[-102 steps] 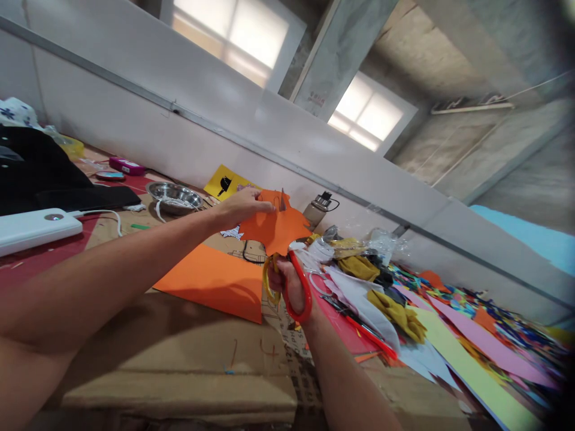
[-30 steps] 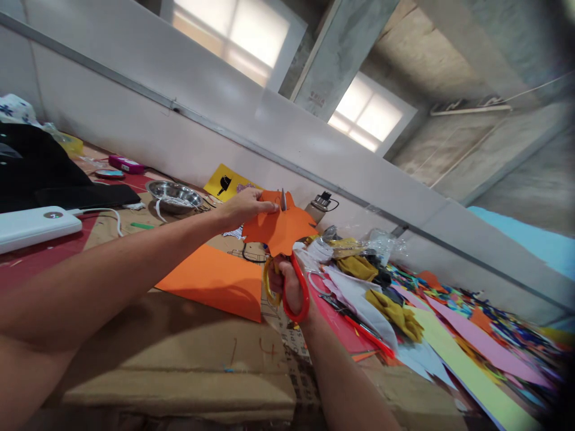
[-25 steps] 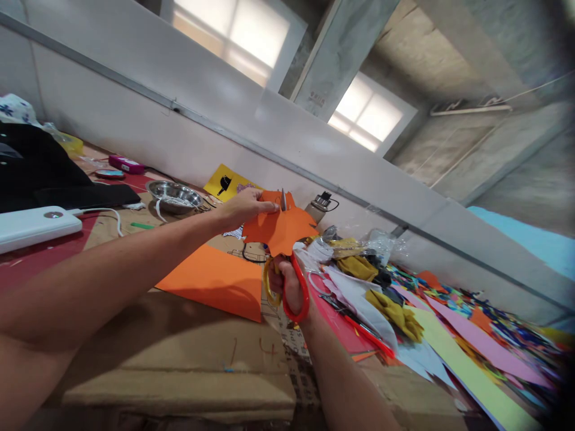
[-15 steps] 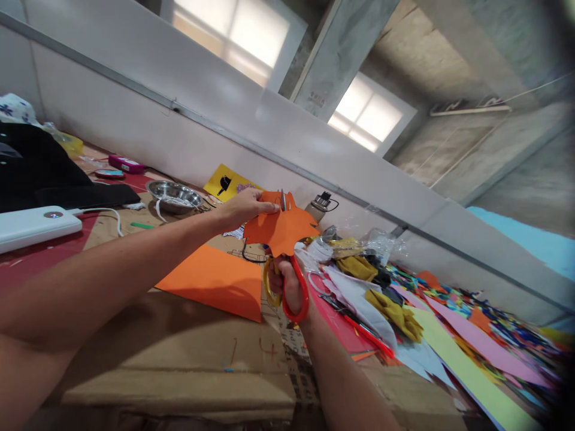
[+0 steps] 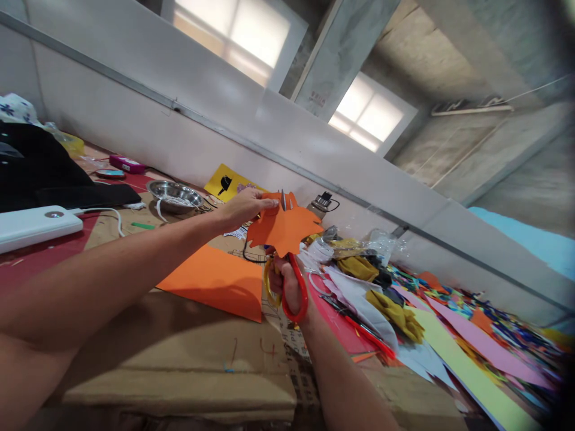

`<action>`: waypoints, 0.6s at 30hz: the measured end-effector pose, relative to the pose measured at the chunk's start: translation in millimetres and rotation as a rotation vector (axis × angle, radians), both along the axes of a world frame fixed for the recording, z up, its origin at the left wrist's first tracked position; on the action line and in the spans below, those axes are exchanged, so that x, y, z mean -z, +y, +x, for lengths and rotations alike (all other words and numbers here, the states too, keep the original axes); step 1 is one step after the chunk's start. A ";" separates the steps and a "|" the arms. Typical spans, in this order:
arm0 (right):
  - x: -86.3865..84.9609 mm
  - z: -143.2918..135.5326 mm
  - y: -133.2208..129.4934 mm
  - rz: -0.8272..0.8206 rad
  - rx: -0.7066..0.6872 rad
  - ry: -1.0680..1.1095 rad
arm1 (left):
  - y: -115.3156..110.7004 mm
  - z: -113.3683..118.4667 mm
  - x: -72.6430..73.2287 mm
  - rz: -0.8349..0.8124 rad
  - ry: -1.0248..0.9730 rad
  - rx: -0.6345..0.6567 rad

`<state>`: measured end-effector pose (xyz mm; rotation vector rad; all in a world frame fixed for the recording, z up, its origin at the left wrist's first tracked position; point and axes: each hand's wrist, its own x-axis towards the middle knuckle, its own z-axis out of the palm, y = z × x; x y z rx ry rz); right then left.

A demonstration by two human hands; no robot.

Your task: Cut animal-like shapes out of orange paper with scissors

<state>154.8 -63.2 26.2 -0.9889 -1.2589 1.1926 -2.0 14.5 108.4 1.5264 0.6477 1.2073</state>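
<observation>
My left hand pinches the upper left edge of an orange paper cutout with a jagged outline. My right hand is wrapped round the handles of a pair of scissors, one loop red and the other yellow. Most of the blades is hidden by the paper; their tips poke up at its top edge, beside my left fingertips. Below lies a flat orange sheet on the cardboard, with a shadow across it.
A steel bowl, a white power bank and a yellow card lie to the left. Behind the paper stands a bottle. Mustard cloth, red-handled scissors and heaps of coloured paper scraps spread rightward.
The orange cutout has shifted slightly right and turned a little. My left hand still pinches its edge, and my right hand stays on the scissors, nearly in place.
</observation>
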 end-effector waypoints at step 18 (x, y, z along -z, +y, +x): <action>4.4 1.8 1.3 -0.013 0.000 0.031 | 2.1 1.6 5.6 -0.014 0.008 0.057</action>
